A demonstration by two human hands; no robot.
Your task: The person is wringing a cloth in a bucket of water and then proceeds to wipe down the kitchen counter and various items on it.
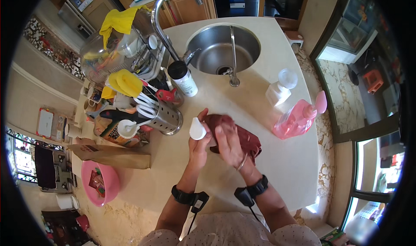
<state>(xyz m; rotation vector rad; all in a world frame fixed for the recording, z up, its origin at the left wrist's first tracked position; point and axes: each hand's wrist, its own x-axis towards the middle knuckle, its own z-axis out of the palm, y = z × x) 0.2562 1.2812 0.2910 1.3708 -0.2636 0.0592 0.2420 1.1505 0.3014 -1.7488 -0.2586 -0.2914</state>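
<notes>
My left hand grips a bottle with a white pump head, lifted over the pale countertop. My right hand presses a dark red cloth against the bottle's side, and part of the cloth trails to the right. The bottle's body is mostly hidden by the cloth and my fingers. To the right stand a pink pump bottle with pink liquid and a clear-topped white dispenser.
Beyond my hands are a round steel sink and a tall tap. At the left stand a perforated steel utensil holder, a black-capped container, a brown paper bag and a dish rack. A pink bin sits lower left.
</notes>
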